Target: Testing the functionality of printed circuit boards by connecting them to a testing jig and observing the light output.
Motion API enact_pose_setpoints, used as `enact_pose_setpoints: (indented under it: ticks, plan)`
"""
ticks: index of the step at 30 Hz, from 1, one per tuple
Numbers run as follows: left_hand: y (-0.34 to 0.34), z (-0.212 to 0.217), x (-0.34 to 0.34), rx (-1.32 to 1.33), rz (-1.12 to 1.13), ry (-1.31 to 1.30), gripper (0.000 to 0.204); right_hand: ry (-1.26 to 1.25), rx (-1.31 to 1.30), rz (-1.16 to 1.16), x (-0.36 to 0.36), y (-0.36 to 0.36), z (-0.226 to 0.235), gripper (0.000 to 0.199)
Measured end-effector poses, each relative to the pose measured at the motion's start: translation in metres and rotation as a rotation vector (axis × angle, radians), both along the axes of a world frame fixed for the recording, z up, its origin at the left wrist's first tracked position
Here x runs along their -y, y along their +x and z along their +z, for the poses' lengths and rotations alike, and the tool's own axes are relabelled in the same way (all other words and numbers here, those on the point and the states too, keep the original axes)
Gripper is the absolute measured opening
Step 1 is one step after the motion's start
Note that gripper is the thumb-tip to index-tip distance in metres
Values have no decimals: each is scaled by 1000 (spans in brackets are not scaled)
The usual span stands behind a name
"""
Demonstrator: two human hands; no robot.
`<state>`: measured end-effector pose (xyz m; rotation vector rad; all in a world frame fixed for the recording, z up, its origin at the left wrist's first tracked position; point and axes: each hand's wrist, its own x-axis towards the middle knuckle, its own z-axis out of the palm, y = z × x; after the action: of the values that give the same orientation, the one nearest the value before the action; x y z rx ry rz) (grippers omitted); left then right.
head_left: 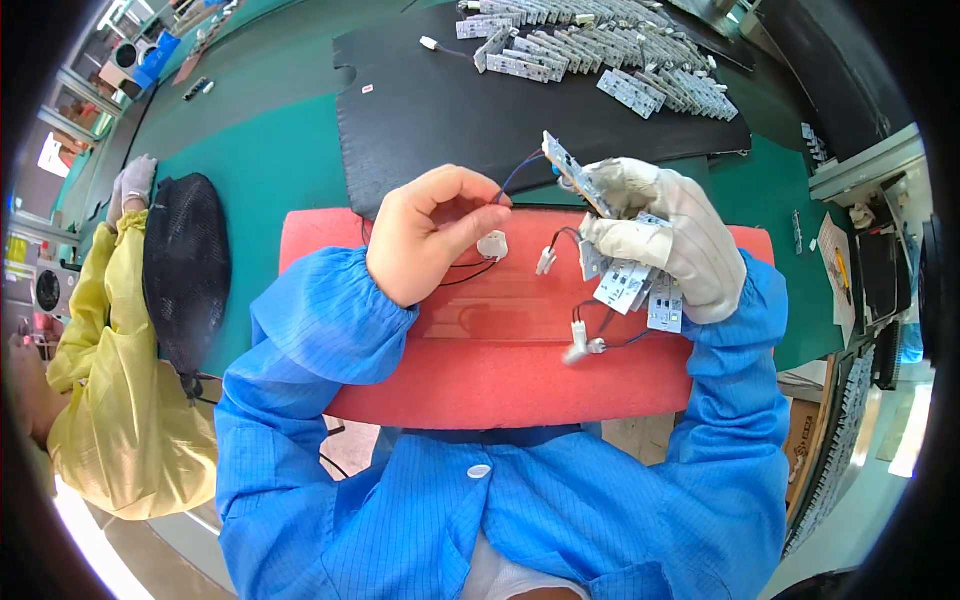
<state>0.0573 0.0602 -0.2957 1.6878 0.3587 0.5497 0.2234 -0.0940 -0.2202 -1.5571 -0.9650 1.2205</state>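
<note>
My bare left hand pinches a thin dark wire between thumb and forefinger. The wire runs to the upper end of a small circuit board, tilted up in my right hand. That hand wears a white glove and is closed around several such boards, among them a lower white board that fans out below the fingers. From these boards dangle short leads with white connectors, one connector hanging over the red foam pad. A round white piece with a black cord lies behind my left hand.
Rows of circuit boards cover the far part of a black mat on the green table. To the left are a black mesh bag and a co-worker's yellow sleeve. A paper with a pencil lies at right.
</note>
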Motion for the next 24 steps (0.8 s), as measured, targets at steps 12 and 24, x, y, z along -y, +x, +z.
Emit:
enact_pose_setpoints:
  ticks: [12,24]
  plan:
    - [-18,-14,-1,132,-46,546,17,547,745,51,3,24,-27,38]
    - [-5,-17,-3,169,41,712,15,-83,71,-433,-10,27,-60,51]
